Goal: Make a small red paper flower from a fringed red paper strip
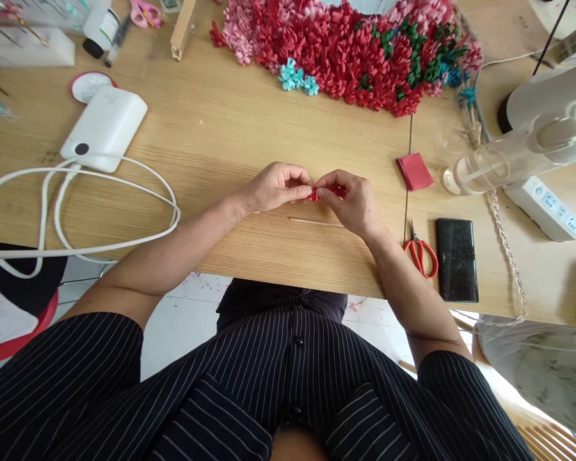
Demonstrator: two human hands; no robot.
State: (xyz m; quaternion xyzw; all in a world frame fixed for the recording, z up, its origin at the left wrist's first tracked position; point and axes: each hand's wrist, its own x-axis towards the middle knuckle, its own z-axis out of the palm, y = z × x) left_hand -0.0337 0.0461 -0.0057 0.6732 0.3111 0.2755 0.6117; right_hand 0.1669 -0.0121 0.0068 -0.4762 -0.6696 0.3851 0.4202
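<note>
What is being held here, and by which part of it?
A small red folded paper piece is pinched at its end by the fingertips of the left hand and right hand; fingers hide much of it.

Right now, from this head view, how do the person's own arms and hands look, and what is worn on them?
The arms come bare out of the left sleeve and right sleeve of a short-sleeved dark shirt with thin pale pinstripes and dark round buttons. The left hand and right hand show no glove, ring or watch.
</note>
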